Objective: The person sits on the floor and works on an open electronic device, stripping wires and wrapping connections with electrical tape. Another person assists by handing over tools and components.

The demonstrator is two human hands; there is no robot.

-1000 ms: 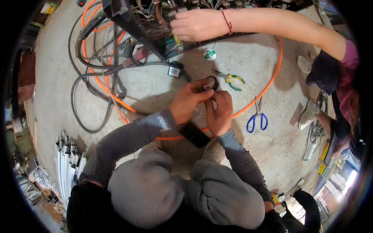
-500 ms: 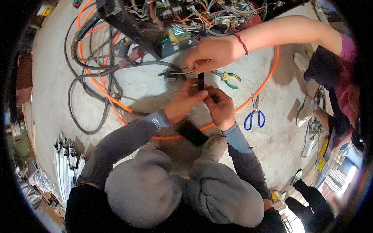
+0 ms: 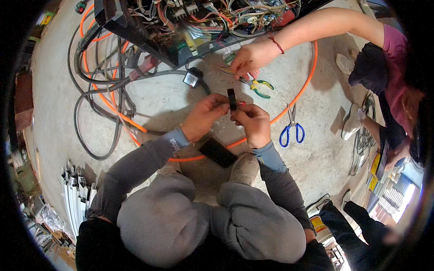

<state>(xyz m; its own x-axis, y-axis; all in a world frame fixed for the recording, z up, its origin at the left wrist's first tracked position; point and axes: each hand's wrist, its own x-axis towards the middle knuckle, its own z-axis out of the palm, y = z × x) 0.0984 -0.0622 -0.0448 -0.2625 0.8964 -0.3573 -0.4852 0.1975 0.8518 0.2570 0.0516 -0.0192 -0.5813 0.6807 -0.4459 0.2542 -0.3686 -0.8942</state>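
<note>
Both of the person's hands held a small black strip (image 3: 232, 99) upright above the concrete floor (image 3: 172, 97), the left hand (image 3: 204, 116) pinching its left edge and the right hand (image 3: 252, 122) closed on its lower right. The work looked midway: the strip remained unattached, well apart from the pliers (image 3: 257, 86) a co-worker's hand (image 3: 247, 61) touched beyond it.

hands: three (two the person's own (image 3: 204, 116) (image 3: 253, 124), one a co-worker's (image 3: 249, 58))
scissors (image 3: 291, 128): one, blue-handled
pliers (image 3: 257, 85): one
orange cable (image 3: 296, 97): one loop
phone (image 3: 218, 152): one
black strip (image 3: 232, 99): one
</note>
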